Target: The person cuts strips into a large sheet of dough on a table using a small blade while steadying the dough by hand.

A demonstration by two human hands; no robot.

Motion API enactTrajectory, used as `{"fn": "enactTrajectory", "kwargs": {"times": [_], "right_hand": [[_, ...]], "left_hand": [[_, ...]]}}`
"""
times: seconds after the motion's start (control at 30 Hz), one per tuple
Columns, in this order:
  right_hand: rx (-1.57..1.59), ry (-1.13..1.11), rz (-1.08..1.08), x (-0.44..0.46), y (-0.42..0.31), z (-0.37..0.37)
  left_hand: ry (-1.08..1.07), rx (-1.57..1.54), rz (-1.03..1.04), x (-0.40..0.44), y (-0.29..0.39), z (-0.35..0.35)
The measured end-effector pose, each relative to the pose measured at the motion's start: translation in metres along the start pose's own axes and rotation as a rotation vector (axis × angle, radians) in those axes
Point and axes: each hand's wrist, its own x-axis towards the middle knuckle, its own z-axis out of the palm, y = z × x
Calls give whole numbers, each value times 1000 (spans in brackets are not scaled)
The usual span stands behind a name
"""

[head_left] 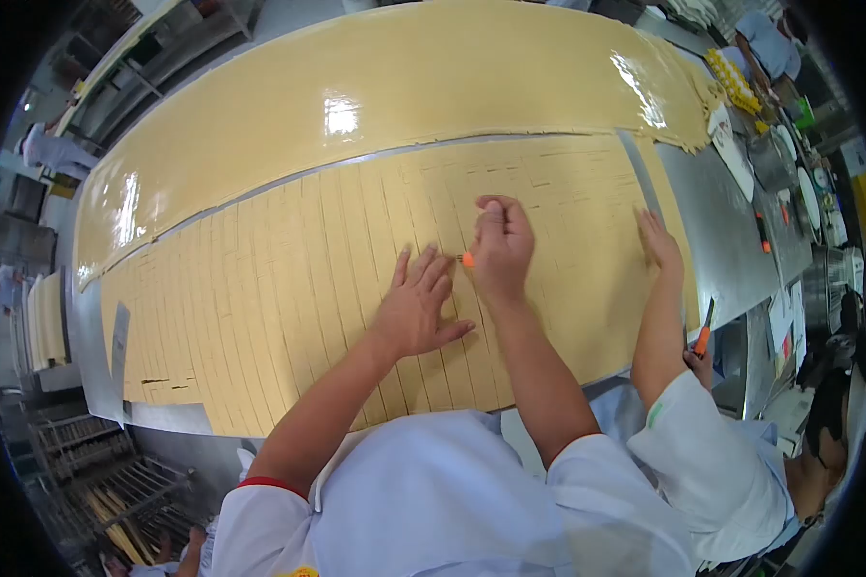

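A wide sheet of pale yellow dough [327,260], scored with many long parallel cuts, lies on the metal table. My left hand [419,300] rests flat on it with the fingers spread. Just to the right, my right hand [503,245] is closed around a small orange-handled knife [468,260]. Only an orange bit and a short dark tip show at the left side of the fist, close to my left fingertips. The rest of the tool is hidden by my fingers.
A glossy yellow slab [404,77] spans the far side. At right, a co-worker's hand [659,240] touches the dough's edge; their other hand holds an orange-handled knife [703,337]. Metal pots [773,162] and a yellow tray [733,82] stand beyond. A metal strip [119,346] lies at left.
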Motion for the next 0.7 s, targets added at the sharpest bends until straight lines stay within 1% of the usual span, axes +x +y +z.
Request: {"fn": "enactTrajectory", "kwargs": {"times": [0.03,0.07,0.1,0.13,0.2,0.27,0.3,0.33,0.37,0.43,0.47,0.5,0.53,0.57,0.6,0.67,0.7], "right_hand": [[0,-12,9,-1,-22,5],[10,-61,-38,-5,-44,8],[21,-107,-91,-8,-54,10],[23,-107,-96,-8,-50,15],[8,-79,-3,-10,-30,28],[-46,-93,14,-10,9,25],[-95,-109,38,-8,11,28],[-60,-75,58,-8,12,25],[-61,-83,68,-9,-6,27],[70,-113,8,-10,-40,30],[71,-127,-14,-7,-40,32],[72,-126,-18,-1,-23,33],[-35,-123,-34,6,9,33],[-145,-119,-50,7,10,38],[-147,-117,-55,9,7,34],[-19,-54,-51,7,-10,23],[-25,-56,-36,4,-21,20]], "left_hand": [[-10,0,37,-6,-2,1],[-16,-4,23,-10,1,-4],[26,-35,-28,-9,4,-15],[74,-61,-68,-5,5,-23],[115,-37,-93,-14,0,-16],[162,-19,-128,-27,-1,-6],[70,5,-117,-30,-1,-4],[-20,31,-112,-32,-4,-2],[-22,30,-124,-32,-5,-5],[50,21,-146,-24,-4,-11],[51,22,-146,-20,-6,-12],[55,35,-139,-15,-8,-12],[56,47,-129,-12,-9,-11],[55,45,-123,-12,-9,-9],[14,67,-125,-10,-11,-8],[-29,84,-139,-5,-12,-10],[-8,63,-143,-2,-6,-17]]}}
